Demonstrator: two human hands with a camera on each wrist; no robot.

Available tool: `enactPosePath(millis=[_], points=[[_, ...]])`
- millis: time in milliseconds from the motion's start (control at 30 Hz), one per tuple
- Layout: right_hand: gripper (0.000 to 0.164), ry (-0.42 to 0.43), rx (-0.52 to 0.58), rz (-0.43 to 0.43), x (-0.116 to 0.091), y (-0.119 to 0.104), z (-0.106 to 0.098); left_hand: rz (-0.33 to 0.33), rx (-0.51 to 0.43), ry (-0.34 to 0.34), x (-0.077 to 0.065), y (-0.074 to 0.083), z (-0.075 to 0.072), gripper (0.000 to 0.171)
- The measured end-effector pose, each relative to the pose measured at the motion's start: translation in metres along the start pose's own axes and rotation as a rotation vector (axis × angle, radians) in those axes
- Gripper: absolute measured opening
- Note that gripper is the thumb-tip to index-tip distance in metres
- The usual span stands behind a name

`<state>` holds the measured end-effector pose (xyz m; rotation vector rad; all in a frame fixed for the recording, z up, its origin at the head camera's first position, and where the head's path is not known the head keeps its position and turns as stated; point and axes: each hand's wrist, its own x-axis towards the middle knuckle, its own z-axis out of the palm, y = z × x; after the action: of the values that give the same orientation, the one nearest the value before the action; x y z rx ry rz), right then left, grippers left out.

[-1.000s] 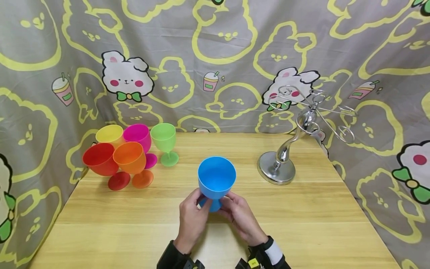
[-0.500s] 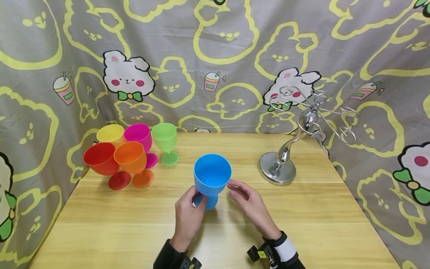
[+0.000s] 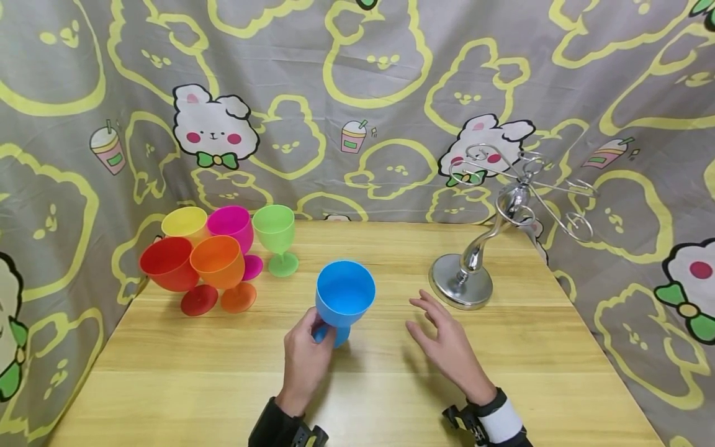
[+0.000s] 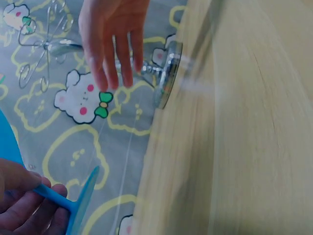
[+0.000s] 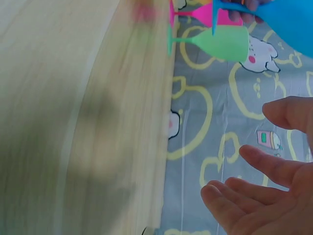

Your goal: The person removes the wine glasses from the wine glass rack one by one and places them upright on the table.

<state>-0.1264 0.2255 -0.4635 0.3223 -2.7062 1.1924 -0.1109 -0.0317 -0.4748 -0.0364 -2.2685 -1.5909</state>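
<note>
A blue plastic goblet (image 3: 345,292) stays upright in my left hand (image 3: 306,357), whose thumb and fingers pinch it at the stem. In the left wrist view the goblet's stem (image 4: 55,197) passes between the thumb and the curled fingers, with the foot just beyond them. My right hand (image 3: 449,354) is apart from the goblet, to its right, fingers spread and holding nothing. The right wrist view shows the fingers (image 5: 264,169) extended. Nearest to that hand is the round base of a silver metal rack (image 3: 460,282) with looped wire arms.
Several goblets stand at the back left of the wooden table (image 3: 368,403): red (image 3: 167,264), orange (image 3: 218,264), yellow (image 3: 184,225), magenta (image 3: 231,225) and light green (image 3: 274,228). A patterned grey cloth (image 3: 391,180) hangs behind the table and along both sides.
My right hand has let go of the blue goblet and moved off to the right, its fingers spreading. My left hand has shifted slightly left with the goblet.
</note>
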Motion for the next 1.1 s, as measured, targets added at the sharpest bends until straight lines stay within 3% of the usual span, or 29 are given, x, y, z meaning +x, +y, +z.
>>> enactPosePath(millis=[200,433,733,1100], points=[[0.047,0.014,-0.063,0.017,-0.005,0.010,-0.005,-0.056,0.067,-0.012,0.004,-0.007,-0.004,0.035],[0.048,0.015,-0.088,0.030,-0.010,0.015,-0.006,-0.189,0.178,-0.076,0.010,-0.018,-0.011,0.036],[0.048,0.009,-0.078,0.024,-0.012,0.017,-0.008,-0.217,0.260,-0.107,0.020,-0.031,-0.027,0.024],[0.046,0.001,-0.067,0.020,-0.013,0.019,-0.007,-0.215,0.317,-0.168,0.047,-0.045,-0.049,0.021]])
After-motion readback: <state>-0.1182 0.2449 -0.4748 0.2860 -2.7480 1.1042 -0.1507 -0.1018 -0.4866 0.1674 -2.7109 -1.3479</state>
